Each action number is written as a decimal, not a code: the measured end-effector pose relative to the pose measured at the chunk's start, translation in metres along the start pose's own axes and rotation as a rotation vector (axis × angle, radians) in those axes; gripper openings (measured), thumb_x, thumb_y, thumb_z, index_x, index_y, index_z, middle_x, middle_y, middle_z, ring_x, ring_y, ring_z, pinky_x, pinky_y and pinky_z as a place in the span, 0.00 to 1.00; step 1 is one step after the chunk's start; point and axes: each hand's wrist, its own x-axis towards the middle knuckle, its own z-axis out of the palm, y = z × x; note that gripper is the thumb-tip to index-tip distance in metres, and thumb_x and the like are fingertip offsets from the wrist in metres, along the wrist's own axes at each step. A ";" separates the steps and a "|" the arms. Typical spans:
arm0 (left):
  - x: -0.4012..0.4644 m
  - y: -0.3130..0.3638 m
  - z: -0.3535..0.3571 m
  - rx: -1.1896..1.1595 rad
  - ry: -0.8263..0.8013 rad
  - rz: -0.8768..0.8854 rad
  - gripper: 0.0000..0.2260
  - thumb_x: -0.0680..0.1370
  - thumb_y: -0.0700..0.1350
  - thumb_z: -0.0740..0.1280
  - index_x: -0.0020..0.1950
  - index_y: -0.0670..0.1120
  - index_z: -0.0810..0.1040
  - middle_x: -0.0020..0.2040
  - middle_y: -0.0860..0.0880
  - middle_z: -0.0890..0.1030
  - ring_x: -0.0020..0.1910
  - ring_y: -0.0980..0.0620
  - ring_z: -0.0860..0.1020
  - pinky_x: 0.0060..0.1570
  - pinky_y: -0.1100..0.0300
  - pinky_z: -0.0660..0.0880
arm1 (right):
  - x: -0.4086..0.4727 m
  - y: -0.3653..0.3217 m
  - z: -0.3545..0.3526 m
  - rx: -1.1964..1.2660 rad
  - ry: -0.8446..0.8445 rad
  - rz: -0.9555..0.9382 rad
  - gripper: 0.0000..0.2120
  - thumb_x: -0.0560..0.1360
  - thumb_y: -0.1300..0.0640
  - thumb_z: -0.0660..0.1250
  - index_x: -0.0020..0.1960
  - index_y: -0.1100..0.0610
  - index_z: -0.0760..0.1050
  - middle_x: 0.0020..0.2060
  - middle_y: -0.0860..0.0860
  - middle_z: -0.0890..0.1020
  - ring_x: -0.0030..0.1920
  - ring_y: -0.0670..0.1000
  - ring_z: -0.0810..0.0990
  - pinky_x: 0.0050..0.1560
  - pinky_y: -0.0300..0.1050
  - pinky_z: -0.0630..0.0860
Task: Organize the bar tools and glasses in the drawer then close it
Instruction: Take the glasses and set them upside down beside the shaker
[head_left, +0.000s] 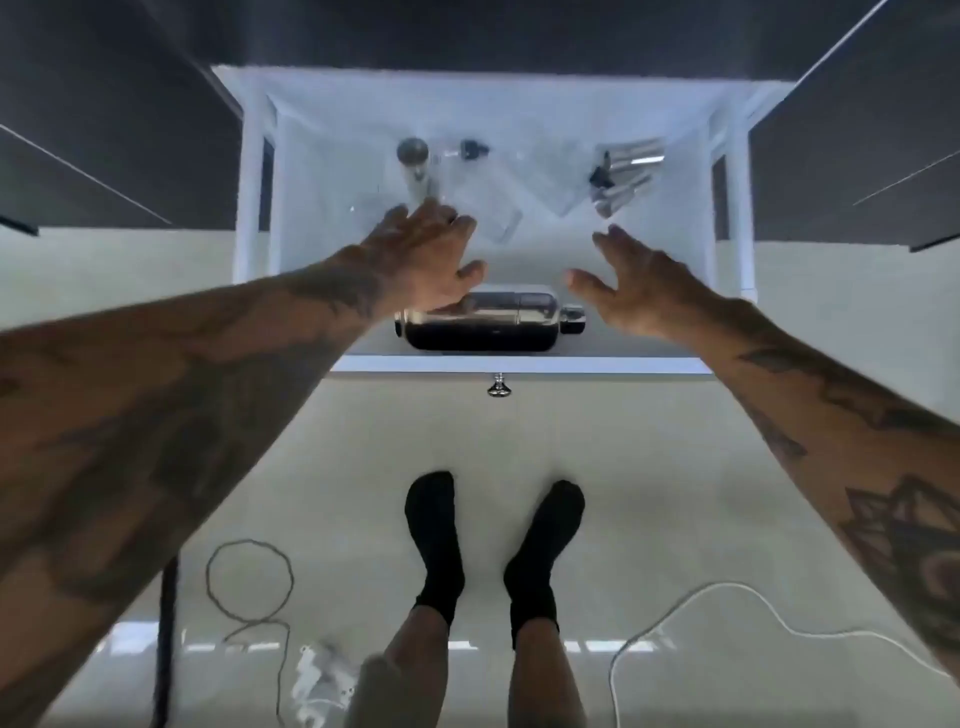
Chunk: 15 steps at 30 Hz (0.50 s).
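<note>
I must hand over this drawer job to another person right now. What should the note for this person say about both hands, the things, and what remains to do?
Left hand: open, empty, reaching into the drawer over its left side.
Right hand: open, empty, over the right side.
The shaker lies on its side along the front wall. The metal tools are grouped at the back right. A round-headed tool and a dark stopper are at the back left. Clear glasses in the middle are too blurred to count.
Done: hard to judge.
Left: finish arranging, then close the drawer by its knob.
</note>
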 end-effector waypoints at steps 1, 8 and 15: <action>0.012 0.001 0.007 0.031 0.003 0.014 0.23 0.80 0.55 0.57 0.68 0.40 0.68 0.67 0.38 0.73 0.65 0.41 0.71 0.63 0.44 0.69 | 0.012 0.006 0.005 0.017 0.025 -0.011 0.37 0.78 0.35 0.51 0.79 0.56 0.50 0.79 0.53 0.51 0.77 0.57 0.55 0.74 0.60 0.56; 0.088 0.004 0.052 0.188 0.113 0.126 0.27 0.76 0.47 0.67 0.71 0.38 0.65 0.69 0.37 0.69 0.68 0.38 0.66 0.66 0.42 0.64 | 0.107 0.034 0.020 0.056 0.325 -0.044 0.29 0.77 0.47 0.63 0.73 0.61 0.62 0.70 0.60 0.67 0.69 0.58 0.68 0.66 0.51 0.68; 0.118 0.010 0.068 0.298 0.159 0.081 0.30 0.74 0.38 0.69 0.74 0.39 0.61 0.71 0.34 0.66 0.70 0.35 0.64 0.69 0.40 0.59 | 0.170 0.021 0.033 -0.015 0.449 0.011 0.31 0.74 0.46 0.67 0.71 0.57 0.62 0.66 0.58 0.70 0.67 0.57 0.69 0.61 0.53 0.71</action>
